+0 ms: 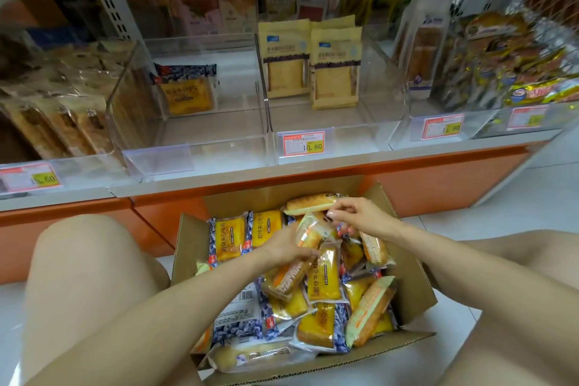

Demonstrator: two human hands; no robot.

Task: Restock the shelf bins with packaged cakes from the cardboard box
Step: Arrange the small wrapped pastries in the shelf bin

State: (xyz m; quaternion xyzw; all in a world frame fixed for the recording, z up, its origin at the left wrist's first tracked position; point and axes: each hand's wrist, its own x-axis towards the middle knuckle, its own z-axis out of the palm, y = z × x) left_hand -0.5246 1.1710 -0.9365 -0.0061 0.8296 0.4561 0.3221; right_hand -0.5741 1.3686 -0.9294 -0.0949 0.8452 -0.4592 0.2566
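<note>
1. Bare knees fill the lower corners, the left knee [78,260] and the right knee [517,263], with both forearms reaching forward between them. The person is crouched low on pale floor tiles [532,197].
2. Straight ahead stands a white shelf [313,171] on an orange base [438,185], lined along its front with clear plastic bins.
3. Between the knees sits the open cardboard box [185,247], flaps up. It is heaped with packaged cakes [228,238] in blue-and-yellow wrappers lying every which way, with a few orange-striped packs among them.
4. Directly above the box, one clear bin [200,135] holds a lone cake pack [186,92] in the same blue-and-yellow wrapper, propped up toward the back.
5. The next bin to the right [338,131] holds two upright yellow pouches [283,63], each with a window showing bread slices. The bin to the left holds brown pastry packs [62,128]. Farther right are gold-wrapped snacks [501,66], too blurred to read.
6. Both hands are close together over the far half of the box. The left hand [282,247] grips an orange-striped cake pack [308,236], thumb across its front. The right hand [360,216], fingers curled, pinches the upper end of that pack's wrapper.
7. Red price labels sit on the bin fronts: one reads 10.80 [303,143], and the label at far left [29,177] ends in .60.
</note>
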